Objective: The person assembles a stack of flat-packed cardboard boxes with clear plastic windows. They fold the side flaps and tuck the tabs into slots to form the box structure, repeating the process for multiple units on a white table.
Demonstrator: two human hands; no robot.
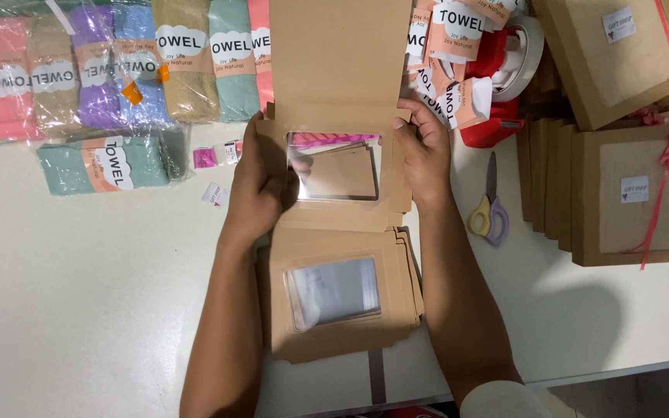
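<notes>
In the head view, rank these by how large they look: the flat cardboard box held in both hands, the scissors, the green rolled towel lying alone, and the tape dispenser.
1. Flat cardboard box
2. Green rolled towel
3. Tape dispenser, partly hidden, so its place against the towel is unsure
4. Scissors

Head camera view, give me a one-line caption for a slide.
Both hands, left hand and right hand, grip an unfolded brown window box above a stack of flat boxes on a white table.
</notes>
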